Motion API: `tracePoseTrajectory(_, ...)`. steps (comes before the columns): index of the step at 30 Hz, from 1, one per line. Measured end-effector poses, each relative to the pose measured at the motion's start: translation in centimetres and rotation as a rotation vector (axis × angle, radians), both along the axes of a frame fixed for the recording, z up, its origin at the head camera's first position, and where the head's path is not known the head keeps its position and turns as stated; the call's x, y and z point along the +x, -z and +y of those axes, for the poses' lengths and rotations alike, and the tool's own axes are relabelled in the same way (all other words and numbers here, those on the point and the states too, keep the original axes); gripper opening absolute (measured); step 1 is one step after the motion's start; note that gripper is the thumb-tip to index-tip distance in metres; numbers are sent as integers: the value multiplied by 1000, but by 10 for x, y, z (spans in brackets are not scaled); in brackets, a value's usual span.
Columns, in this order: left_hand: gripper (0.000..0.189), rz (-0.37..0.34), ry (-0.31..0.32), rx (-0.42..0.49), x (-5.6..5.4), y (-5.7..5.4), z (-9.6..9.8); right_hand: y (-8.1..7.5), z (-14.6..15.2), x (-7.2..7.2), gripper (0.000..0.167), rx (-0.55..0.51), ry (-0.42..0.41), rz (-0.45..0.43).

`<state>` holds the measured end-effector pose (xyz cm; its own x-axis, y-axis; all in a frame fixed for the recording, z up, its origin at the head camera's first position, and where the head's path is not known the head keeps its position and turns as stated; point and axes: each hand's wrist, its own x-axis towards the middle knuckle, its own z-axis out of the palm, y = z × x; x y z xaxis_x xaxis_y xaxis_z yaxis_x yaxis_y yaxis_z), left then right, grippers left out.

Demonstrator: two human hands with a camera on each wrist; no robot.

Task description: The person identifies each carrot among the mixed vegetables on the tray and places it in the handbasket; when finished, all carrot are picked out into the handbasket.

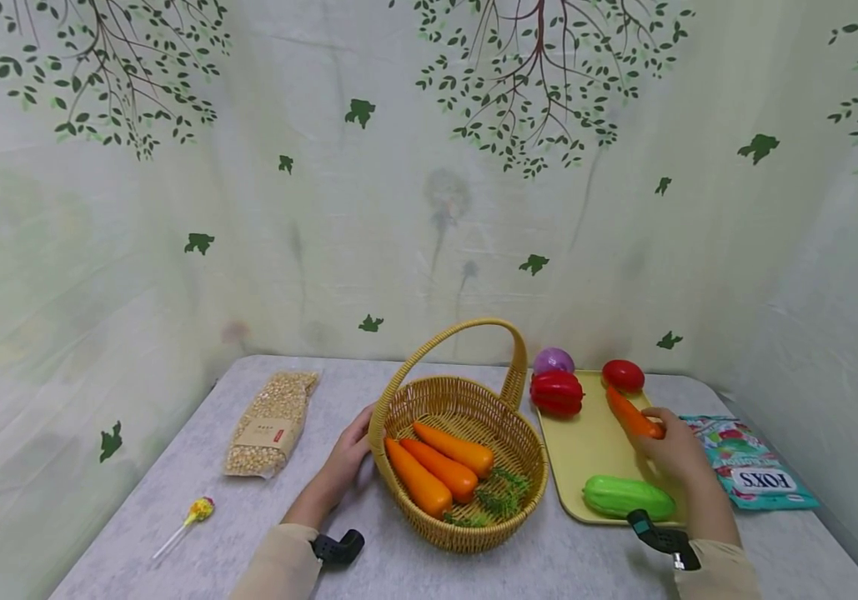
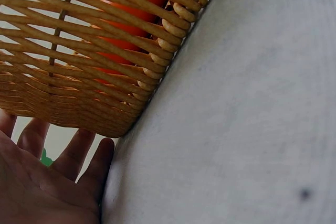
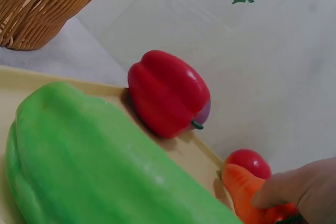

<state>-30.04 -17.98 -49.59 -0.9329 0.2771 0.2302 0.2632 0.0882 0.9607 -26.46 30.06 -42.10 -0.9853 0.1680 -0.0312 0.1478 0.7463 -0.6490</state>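
A wicker basket [image 1: 466,539] with a tall handle stands mid-table, and three carrots [image 1: 454,450] with green tops lie inside. My left hand [image 1: 344,461] is at the basket's left side; in the left wrist view, its outstretched fingers [image 2: 97,163] meet the lower wicker wall. Over the yellow tray [image 1: 574,454], my right hand [image 1: 672,448] pinches another carrot [image 1: 626,411] near its thick end, the narrow end pointing away toward a red tomato-like vegetable [image 1: 623,376]. A pale green cucumber-like vegetable [image 1: 627,497] lies at the tray's near edge, below that hand.
At the tray's far left corner sit a red bell pepper [image 1: 557,393] and a purple onion-like ball [image 1: 553,360]. A teal FOX'S bag [image 1: 759,467] lies right of the tray. On the left are a bag of corn kernels [image 1: 271,423] and a lollipop [image 1: 199,510].
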Motion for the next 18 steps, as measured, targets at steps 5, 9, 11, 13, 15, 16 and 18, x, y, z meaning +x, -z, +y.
tracePoseTrajectory(5, 48, -1, -4, 0, 1, -1, 0, 17, 35, -27, 64, -52, -37, -21)
tracePoseTrajectory(9, 48, 2, -3, -3, 1, -1, 0, 14, 29, -26, 57, -18, -10, 47)
tracePoseTrajectory(11, 48, 5, -2, -4, 1, -1, 0, 10, 27, -24, 56, -8, -11, 80)
tracePoseTrajectory(13, 48, 9, -1, -8, 1, -1, 0, 6, 24, -22, 55, 1, -10, 112)
tracePoseTrajectory(15, 48, 7, -2, -3, 1, -1, 0, 2, 22, -21, 54, 1, 0, 138)
tracePoseTrajectory(16, 48, 5, -2, -3, 1, -1, 0, 1, 20, -21, 53, -3, 10, 149)
tracePoseTrajectory(18, 48, 2, -4, -2, 2, -1, 0, -3, 18, -20, 52, -5, 33, 174)
